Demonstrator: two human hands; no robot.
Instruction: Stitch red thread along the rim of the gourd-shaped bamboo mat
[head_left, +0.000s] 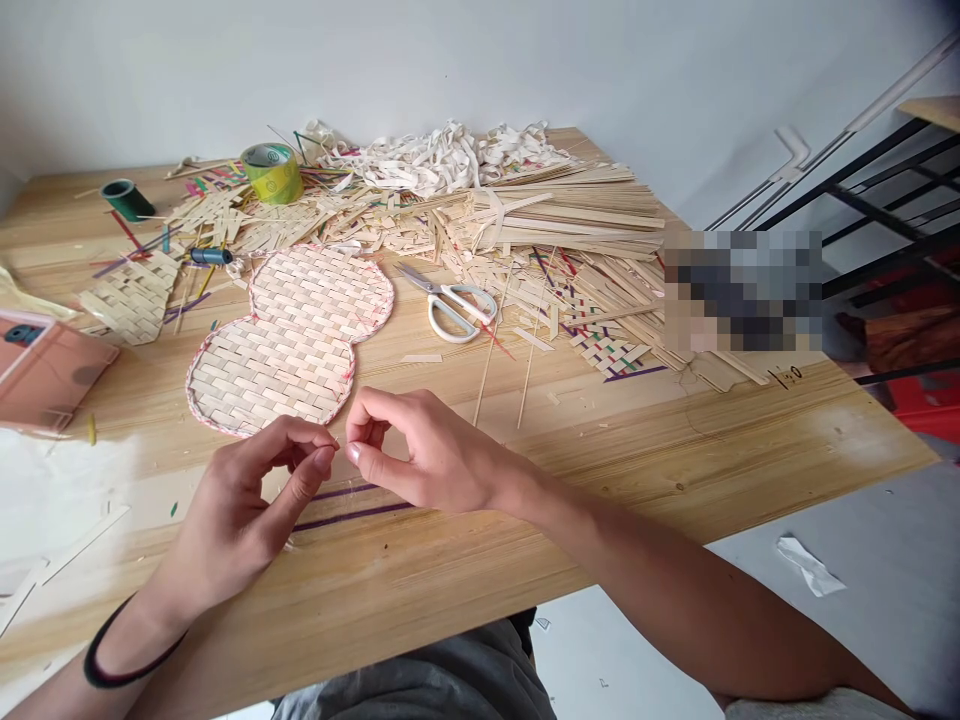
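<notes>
My left hand [255, 500] and my right hand [420, 450] meet over the table's near part, thumb and forefinger of each pinched together. Fingertips almost touch; whatever lies between them is too small to name. Just beyond lies a flat woven piece [277, 365] of pale strips, shaped as two rounded lobes with a red-and-white edging. Under the hands, purple strips [352, 515] lie on the wood. White-handled scissors [454, 305] rest with blades apart to the right of the woven piece.
Loose pale strips and a bundle of long strips [570, 215] cover the table's back, with a heap of white ribbon [442, 158]. A tape roll [271, 175], a green thread spool [127, 200] and a pink box [49, 370] stand left. Two thin sticks [534, 350] lie right of centre.
</notes>
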